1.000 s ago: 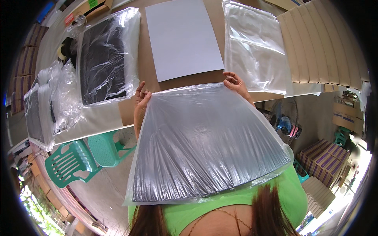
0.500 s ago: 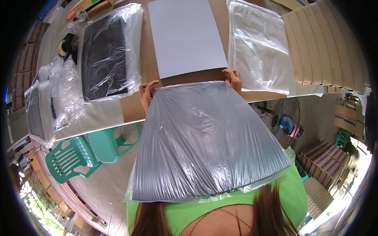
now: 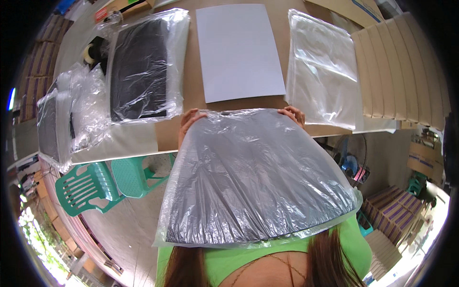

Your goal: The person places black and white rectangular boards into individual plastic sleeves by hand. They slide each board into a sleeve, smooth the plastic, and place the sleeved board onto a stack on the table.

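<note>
A clear plastic bag (image 3: 258, 177) with a flat dark grey sheet inside stretches from the table edge down against my chest. My left hand (image 3: 190, 122) pinches its far left corner, fingers curled over the edge. At the far right corner my right hand (image 3: 294, 116) grips the same bag. Between the hands the bag's far edge is drawn fairly straight, with a small wrinkled dip near the left. Just beyond it a white rectangular sheet (image 3: 241, 52) lies on the brown table covering (image 3: 191, 95). My palms and most of both thumbs are hidden.
Bagged dark sheets (image 3: 143, 67) lie at left, beside crumpled clear bags (image 3: 88, 105). A stack of clear bags (image 3: 325, 71) is on the right, next to a row of cardboard pieces (image 3: 401, 67). Green plastic chairs (image 3: 91, 189) and a fan (image 3: 351, 162) stand beyond the table edge.
The view has shifted, so the table things sit lower and further right. Both hands keep hold of the bag; my right fingers now curl over its corner, and the plastic has more wrinkles.
</note>
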The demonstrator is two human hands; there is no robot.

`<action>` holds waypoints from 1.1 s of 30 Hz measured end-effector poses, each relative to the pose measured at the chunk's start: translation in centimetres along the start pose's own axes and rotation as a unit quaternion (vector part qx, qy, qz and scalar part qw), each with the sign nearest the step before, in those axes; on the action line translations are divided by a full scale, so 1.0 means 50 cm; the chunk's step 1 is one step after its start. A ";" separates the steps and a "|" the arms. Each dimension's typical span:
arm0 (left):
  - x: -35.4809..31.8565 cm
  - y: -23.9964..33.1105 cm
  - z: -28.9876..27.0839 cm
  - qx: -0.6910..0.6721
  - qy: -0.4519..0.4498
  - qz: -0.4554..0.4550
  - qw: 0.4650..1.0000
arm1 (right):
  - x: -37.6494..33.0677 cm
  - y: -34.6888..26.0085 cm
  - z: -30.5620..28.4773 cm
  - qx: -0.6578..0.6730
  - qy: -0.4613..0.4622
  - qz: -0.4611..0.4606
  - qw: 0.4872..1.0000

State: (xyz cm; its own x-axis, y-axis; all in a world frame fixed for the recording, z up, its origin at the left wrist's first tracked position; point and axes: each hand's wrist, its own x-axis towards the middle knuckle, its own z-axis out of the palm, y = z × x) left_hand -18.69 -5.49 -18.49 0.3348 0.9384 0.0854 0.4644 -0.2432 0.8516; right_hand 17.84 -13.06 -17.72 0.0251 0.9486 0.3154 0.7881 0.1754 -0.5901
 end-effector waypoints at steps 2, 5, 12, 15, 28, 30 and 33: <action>0.012 0.005 0.016 -0.115 0.010 0.006 0.993 | 0.006 0.013 0.020 0.024 -0.006 -0.016 1.000; 0.027 -0.010 0.006 -0.190 0.019 0.040 0.981 | 0.032 0.023 0.031 0.141 -0.050 0.030 0.988; 0.032 0.033 0.006 -0.418 0.216 -0.097 0.877 | 0.111 -0.099 -0.004 0.091 -0.056 0.073 0.992; 0.068 0.098 -0.047 -0.404 0.303 -0.114 0.856 | 0.132 -0.104 -0.002 0.196 -0.030 0.044 0.979; 0.078 -0.058 -0.387 -0.187 0.387 -0.142 0.892 | 0.069 0.031 -0.070 0.059 0.040 0.155 0.985; 0.085 -0.132 -0.420 -0.159 0.397 -0.163 0.889 | 0.070 0.040 -0.081 0.057 0.036 0.175 0.982; 0.058 -0.247 -0.489 0.030 0.387 -0.187 0.902 | 0.073 0.055 -0.096 0.037 0.051 0.160 0.985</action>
State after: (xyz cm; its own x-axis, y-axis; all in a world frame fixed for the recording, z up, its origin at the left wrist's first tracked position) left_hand -43.50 6.24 -16.10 -0.5168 0.8425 0.1522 0.4767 0.1355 0.8686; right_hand 23.06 -10.40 -14.63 0.3300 0.9276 0.1751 0.6822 -0.1062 -0.7234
